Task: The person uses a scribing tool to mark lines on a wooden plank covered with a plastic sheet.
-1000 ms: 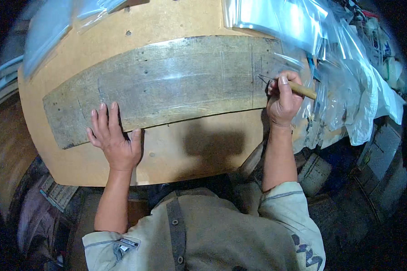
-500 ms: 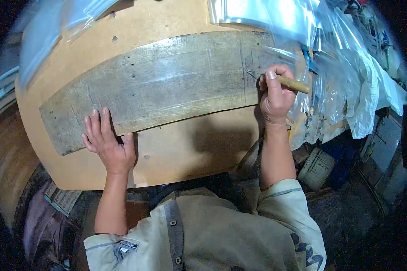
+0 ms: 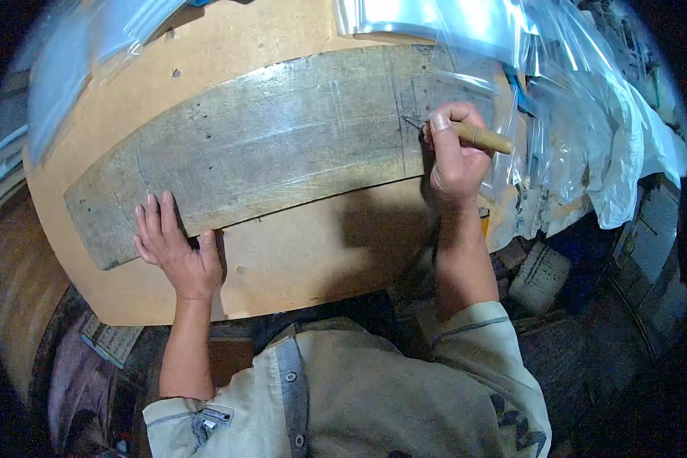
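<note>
A long, curved, worn grey-brown board point(image 3: 267, 137) with scratches and small dark holes lies across the tan worktop. My left hand point(image 3: 177, 252) rests at its near left edge, fingers stretched out on the surface and thumb apart. Toward the right end, my right hand point(image 3: 459, 153) grips what looks like an awl point(image 3: 485, 137) with a round wooden handle. Its thin dark tip reaches left to the board, beside scored lines that run across it. The fingers partly hide the shank.
Clear plastic sheets point(image 3: 427, 17) lie along the far edge, with more plastic point(image 3: 57, 99) at the far left. Crumpled clear and white plastic bags point(image 3: 626, 153) hang over the right side, partly covering the board's right end. The tan worktop point(image 3: 298, 252) has a curved near edge close to my body.
The whole view has shifted slightly, so the board and both hands appear a little farther left. Both hands keep nearly the same places on the board, and the awl stays in my right hand.
</note>
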